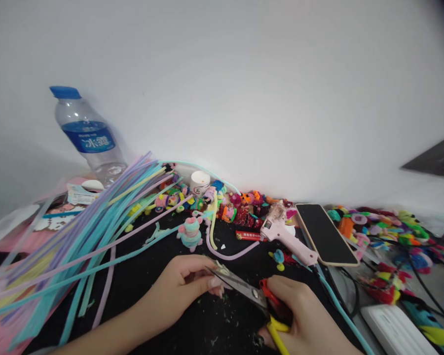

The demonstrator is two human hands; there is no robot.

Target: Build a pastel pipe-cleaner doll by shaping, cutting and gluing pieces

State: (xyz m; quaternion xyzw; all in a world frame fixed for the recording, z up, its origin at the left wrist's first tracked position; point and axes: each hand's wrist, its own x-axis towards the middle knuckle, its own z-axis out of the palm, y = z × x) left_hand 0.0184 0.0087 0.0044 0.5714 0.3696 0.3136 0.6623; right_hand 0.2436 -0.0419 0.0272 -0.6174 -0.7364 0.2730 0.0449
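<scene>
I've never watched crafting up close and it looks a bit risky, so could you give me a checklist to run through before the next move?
1. Scissors held by their handles: ok, in the right hand.
2. Fingers clear of the blades: not ok, one blade's tip lies right by the fingertips of the left hand in this view.
3. Small pale piece held firmly: cannot tell, it is partly hidden at the left fingers.
4. Glue gun out of both hands: ok, it lies beside the phone.
5. Glue gun cool: cannot tell, heat does not show.
6. Bottle capped: ok, its blue cap is on.
</scene>
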